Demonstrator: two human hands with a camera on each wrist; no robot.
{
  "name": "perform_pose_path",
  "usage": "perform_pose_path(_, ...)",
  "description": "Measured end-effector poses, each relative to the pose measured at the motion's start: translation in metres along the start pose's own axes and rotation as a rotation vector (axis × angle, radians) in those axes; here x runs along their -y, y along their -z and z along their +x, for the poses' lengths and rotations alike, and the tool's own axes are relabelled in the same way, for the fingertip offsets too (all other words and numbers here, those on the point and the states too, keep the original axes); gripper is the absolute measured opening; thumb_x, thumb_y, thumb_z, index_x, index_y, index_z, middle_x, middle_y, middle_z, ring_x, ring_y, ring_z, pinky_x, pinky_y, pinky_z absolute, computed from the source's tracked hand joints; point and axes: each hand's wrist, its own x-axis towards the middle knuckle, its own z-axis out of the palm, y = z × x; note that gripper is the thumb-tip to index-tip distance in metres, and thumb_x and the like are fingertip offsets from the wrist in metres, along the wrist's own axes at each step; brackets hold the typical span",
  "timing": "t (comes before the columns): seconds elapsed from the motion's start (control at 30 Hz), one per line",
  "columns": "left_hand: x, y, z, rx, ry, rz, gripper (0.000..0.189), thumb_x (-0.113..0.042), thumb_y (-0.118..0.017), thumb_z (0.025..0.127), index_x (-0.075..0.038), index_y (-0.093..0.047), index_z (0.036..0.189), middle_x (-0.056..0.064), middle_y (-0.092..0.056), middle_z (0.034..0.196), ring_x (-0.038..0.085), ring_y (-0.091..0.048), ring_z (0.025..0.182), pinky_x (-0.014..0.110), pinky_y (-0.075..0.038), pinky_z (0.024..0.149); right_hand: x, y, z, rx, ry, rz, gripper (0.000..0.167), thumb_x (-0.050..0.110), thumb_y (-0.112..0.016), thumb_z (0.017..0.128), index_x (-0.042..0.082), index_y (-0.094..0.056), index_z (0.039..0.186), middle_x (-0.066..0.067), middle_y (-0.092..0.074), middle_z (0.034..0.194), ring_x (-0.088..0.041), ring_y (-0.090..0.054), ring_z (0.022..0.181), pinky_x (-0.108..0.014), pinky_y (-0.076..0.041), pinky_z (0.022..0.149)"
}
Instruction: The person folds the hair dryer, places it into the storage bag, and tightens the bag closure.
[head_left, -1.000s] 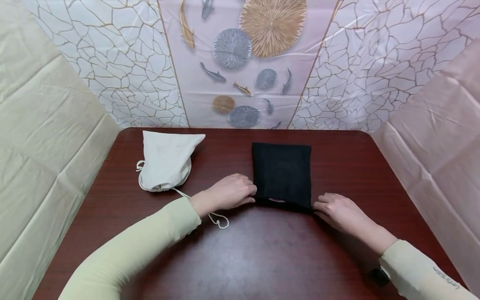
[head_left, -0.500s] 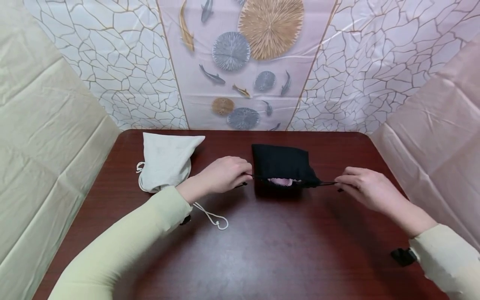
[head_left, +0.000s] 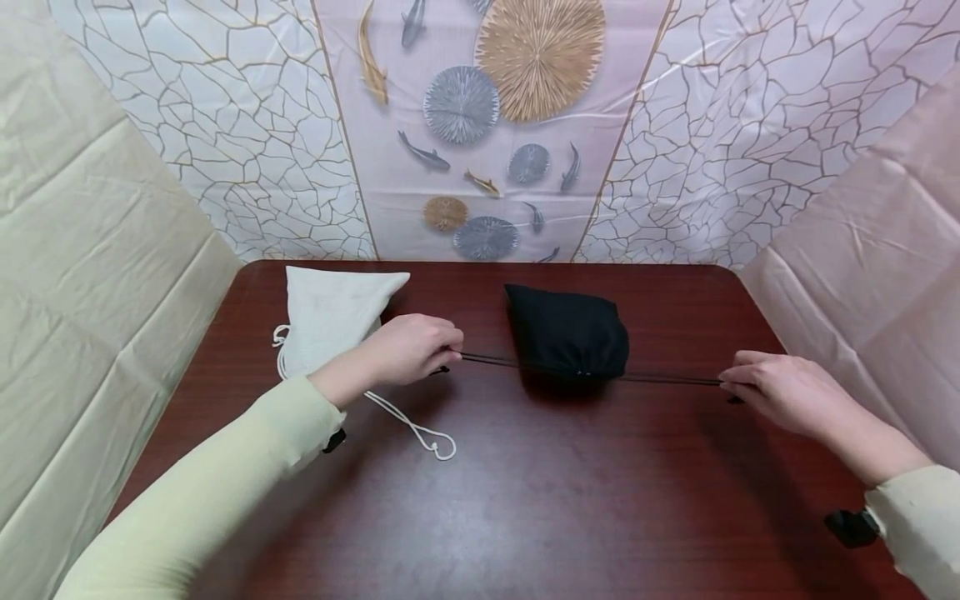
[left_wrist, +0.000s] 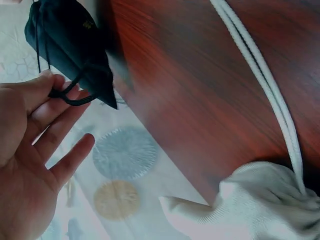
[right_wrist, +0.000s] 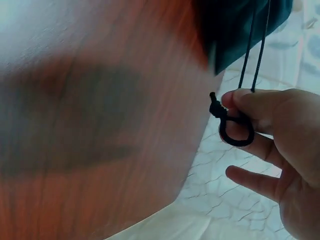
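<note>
A black drawstring bag (head_left: 573,333) sits toward the back of the table, its mouth gathered closed at the front. My left hand (head_left: 412,346) pinches the black drawstring (head_left: 491,360) on the left side of the bag. On the other side my right hand (head_left: 791,392) pinches the opposite drawstring (head_left: 675,380). Both cords stretch taut from the bag's mouth. In the right wrist view a knotted loop (right_wrist: 236,135) of cord hangs past the thumb and fingertip. The left wrist view shows a similar cord loop (left_wrist: 75,102) at the left fingertips.
A white drawstring bag (head_left: 330,312) lies at the back left, partly behind the left hand. Its white cord (head_left: 412,425) trails over the brown table (head_left: 480,517) below the left forearm. A patterned cloth (head_left: 465,167) hangs behind the table, with plain cloth along both sides.
Both hands have taken hold of the black cords and moved apart, left hand leftward and right hand rightward. The black bag's mouth has drawn closed, covering the pink item seen inside earlier.
</note>
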Motion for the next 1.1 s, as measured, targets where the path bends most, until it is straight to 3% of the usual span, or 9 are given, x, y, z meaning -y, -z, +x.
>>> perform_pose_path(0.27,0.001,-0.006,-0.013,0.046,-0.008,-0.006,0.016,-0.015,-0.074,0.098,-0.017,-0.066,0.085,-0.006,-0.067,0.084,0.017,-0.068,0.077,0.040,-0.056,0.068,-0.009,-0.016,-0.010,0.047,-0.019,-0.013,0.024,0.002,-0.089,0.066,0.016,-0.076,0.079,0.011,-0.050,0.076,-0.014,-0.059,0.056,-0.036,-0.047,0.048)
perform_pose_path(0.43,-0.003,-0.013,-0.015,0.062,0.059,-0.033,0.018,-0.018,-0.073,0.100,-0.018,-0.066,0.084,-0.007,-0.066,0.085,0.015,-0.065,0.077,0.037,-0.055,0.069,-0.006,-0.024,-0.002,0.002,-0.032,0.017,0.025,0.000,-0.089,0.068,0.014,-0.078,0.085,0.011,-0.057,0.079,-0.014,-0.062,0.061,-0.035,-0.047,0.049)
perform_pose_path(0.67,-0.005,-0.026,-0.017,0.045,0.071,-0.009,0.015,-0.020,-0.073,0.100,-0.019,-0.067,0.087,-0.006,-0.065,0.085,0.017,-0.066,0.076,0.038,-0.056,0.069,0.005,-0.038,0.011,0.007,-0.073,0.102,0.023,0.000,-0.087,0.074,0.013,-0.080,0.093,0.008,-0.067,0.085,-0.017,-0.068,0.072,-0.042,-0.055,0.060)
perform_pose_path(0.77,-0.007,-0.030,-0.019,0.033,0.075,0.007,0.016,-0.020,-0.074,0.099,-0.019,-0.066,0.085,-0.005,-0.063,0.083,0.018,-0.066,0.075,0.039,-0.056,0.067,0.019,-0.040,0.018,0.067,-0.127,0.165,0.027,0.005,-0.086,0.082,0.010,-0.081,0.108,-0.001,-0.076,0.101,-0.027,-0.075,0.090,-0.051,-0.060,0.074)
perform_pose_path(0.87,-0.010,-0.033,-0.020,0.026,0.084,0.018,0.017,-0.020,-0.075,0.098,-0.018,-0.065,0.085,-0.004,-0.061,0.082,0.019,-0.065,0.074,0.039,-0.056,0.067,0.036,-0.039,0.028,0.131,-0.189,0.260,0.042,0.012,-0.082,0.092,0.006,-0.073,0.132,-0.014,-0.075,0.124,-0.036,-0.073,0.111,-0.058,-0.058,0.088)
perform_pose_path(1.0,-0.014,-0.036,-0.024,0.012,0.118,0.035,0.016,-0.023,-0.075,0.099,-0.018,-0.066,0.086,-0.004,-0.060,0.084,0.019,-0.064,0.073,0.039,-0.056,0.067,0.061,-0.041,0.044,0.185,-0.275,0.397,0.064,0.026,-0.075,0.101,0.010,-0.051,0.159,-0.020,-0.058,0.154,-0.041,-0.060,0.136,-0.062,-0.050,0.104)
perform_pose_path(1.1,-0.017,-0.039,-0.029,-0.011,0.154,0.062,0.014,-0.029,-0.076,0.099,-0.016,-0.071,0.094,-0.002,-0.064,0.091,0.021,-0.067,0.078,0.041,-0.057,0.070,0.077,-0.051,0.054,0.197,-0.305,0.455,0.080,0.037,-0.075,0.101,0.017,-0.036,0.168,-0.020,-0.039,0.168,-0.045,-0.046,0.148,-0.065,-0.044,0.110)
